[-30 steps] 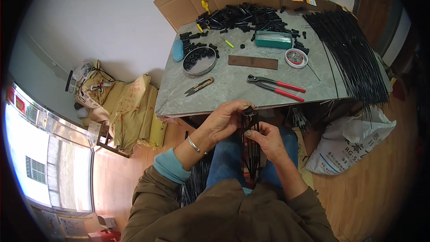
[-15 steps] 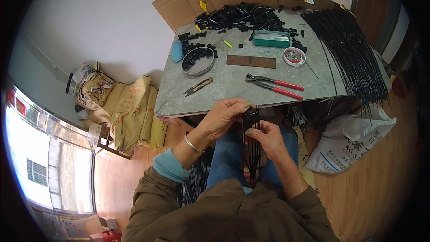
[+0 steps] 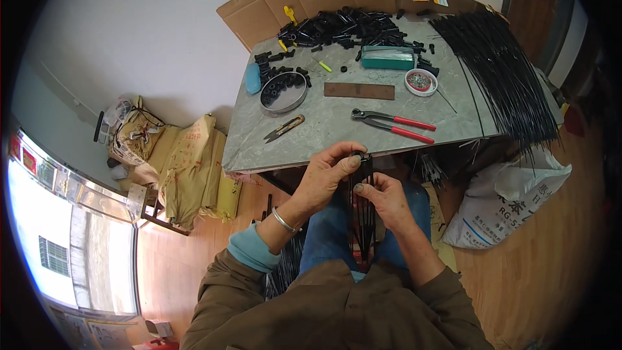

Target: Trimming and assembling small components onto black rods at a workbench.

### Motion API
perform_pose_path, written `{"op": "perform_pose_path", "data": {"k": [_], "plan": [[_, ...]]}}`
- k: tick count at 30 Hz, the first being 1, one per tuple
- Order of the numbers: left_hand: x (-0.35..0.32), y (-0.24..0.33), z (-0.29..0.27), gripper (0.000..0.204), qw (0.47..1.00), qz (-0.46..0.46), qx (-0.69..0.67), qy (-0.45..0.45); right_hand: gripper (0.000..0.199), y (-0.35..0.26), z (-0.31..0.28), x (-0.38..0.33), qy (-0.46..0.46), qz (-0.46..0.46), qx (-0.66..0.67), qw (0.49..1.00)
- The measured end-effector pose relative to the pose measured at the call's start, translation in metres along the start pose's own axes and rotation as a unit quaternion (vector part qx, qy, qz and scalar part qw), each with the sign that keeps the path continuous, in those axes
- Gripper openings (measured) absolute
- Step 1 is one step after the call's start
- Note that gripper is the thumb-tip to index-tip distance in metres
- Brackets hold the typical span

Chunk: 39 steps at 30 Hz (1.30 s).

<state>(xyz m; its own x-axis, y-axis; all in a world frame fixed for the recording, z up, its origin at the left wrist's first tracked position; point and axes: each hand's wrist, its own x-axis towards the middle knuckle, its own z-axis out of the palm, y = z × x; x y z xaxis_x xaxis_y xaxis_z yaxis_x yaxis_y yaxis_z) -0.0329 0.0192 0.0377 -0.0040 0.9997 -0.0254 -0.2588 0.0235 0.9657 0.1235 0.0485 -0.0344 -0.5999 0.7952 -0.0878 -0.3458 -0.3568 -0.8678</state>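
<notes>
A bundle of thin black rods [image 3: 361, 223] hangs upright between my knees, its upper end at a small dark fitting just off the table's front edge. My left hand [image 3: 329, 172], with a metal bangle at the wrist, closes its thumb and fingers round that black top piece. Lower down, my right hand [image 3: 385, 199] pinches the rods between thumb and fingers. Just beyond the hands on the table lie red-handled pincers [image 3: 395, 124] and small thread snips [image 3: 285, 128]. How the rods join the fitting is hidden by my fingers.
On the grey table [image 3: 259, 149] are a round tin [image 3: 284, 109] of black parts, a rust-brown bar [image 3: 359, 91], a green box [image 3: 389, 59], a white tub [image 3: 421, 83] and a heap of black fittings [image 3: 343, 26]. Long black rods [image 3: 505, 84] overhang the right edge. A white sack [image 3: 492, 204] stands below.
My left hand has shifted slightly, its thumb now lying lower across the top piece. The right hand keeps its pinch on the rods. The whole view has moved a little.
</notes>
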Motion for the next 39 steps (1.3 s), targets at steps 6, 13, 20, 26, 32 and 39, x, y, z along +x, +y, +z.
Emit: {"op": "perform_pose_path", "data": {"k": [6, 13, 20, 26, 32, 39], "plan": [[-0.001, -0.003, -0.001, 0.027, 1.000, -0.002, 0.013, -0.022, 0.009, -0.002, 0.000, -0.003, 0.000, -0.004, -0.001, 1.000], [-0.007, -0.005, 0.007, 0.029, 0.999, 0.048, -0.005, 0.010, 0.008, -0.006, 0.005, -0.007, 0.018, -0.037, -0.018, 0.999], [-0.009, 0.001, -0.001, 0.031, 1.000, -0.011, 0.010, -0.024, 0.020, -0.034, -0.001, -0.013, -0.024, -0.052, -0.112, 0.992], [-0.014, 0.002, 0.004, 0.033, 0.999, -0.006, 0.029, -0.025, 0.019, -0.043, -0.009, -0.008, -0.061, 0.030, -0.163, 0.984], [-0.015, 0.002, 0.000, 0.038, 0.997, -0.021, 0.036, -0.071, 0.014, -0.054, -0.021, 0.002, -0.160, 0.115, -0.143, 0.970], [-0.008, 0.001, -0.008, 0.041, 0.993, -0.063, 0.006, -0.098, 0.013, -0.058, -0.022, 0.005, -0.172, 0.145, -0.150, 0.963]]}}
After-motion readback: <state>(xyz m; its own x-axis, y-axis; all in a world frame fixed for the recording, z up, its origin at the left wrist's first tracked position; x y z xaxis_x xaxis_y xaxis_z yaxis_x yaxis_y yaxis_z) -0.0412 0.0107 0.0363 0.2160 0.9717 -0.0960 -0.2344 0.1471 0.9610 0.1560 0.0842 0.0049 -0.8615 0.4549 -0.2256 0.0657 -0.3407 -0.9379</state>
